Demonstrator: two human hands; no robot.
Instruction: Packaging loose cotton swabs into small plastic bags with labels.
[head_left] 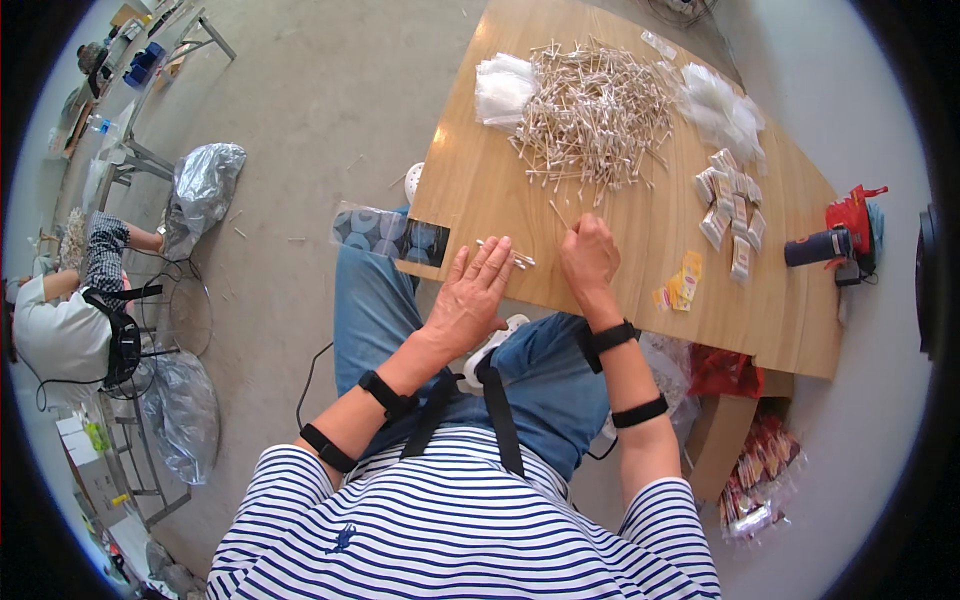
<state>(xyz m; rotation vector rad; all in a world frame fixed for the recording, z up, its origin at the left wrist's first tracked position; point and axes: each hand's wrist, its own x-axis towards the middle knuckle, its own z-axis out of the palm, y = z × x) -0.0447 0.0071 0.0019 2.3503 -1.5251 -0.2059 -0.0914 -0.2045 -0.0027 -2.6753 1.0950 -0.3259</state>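
A large heap of cotton swabs (600,115) covers the far middle of the wooden table. My left hand (472,292) lies flat at the table's near edge, fingers stretched out. Beneath and beside its fingertips are a few loose cotton swabs (522,260), partly covered by the hand. My right hand (590,255) is closed in a pinch, just to the right and over the tabletop. From its fingertips a single cotton swab (558,213) sticks out toward the heap. How the fingers grip its lower end is hidden.
Clear plastic bags lie in stacks left (503,90) and right (722,108) of the heap. Small white packets (735,205) and yellow cards (685,282) sit at the right, near a dark bottle (815,248). A co-worker (70,335) sits far left beside silvery bags (205,185).
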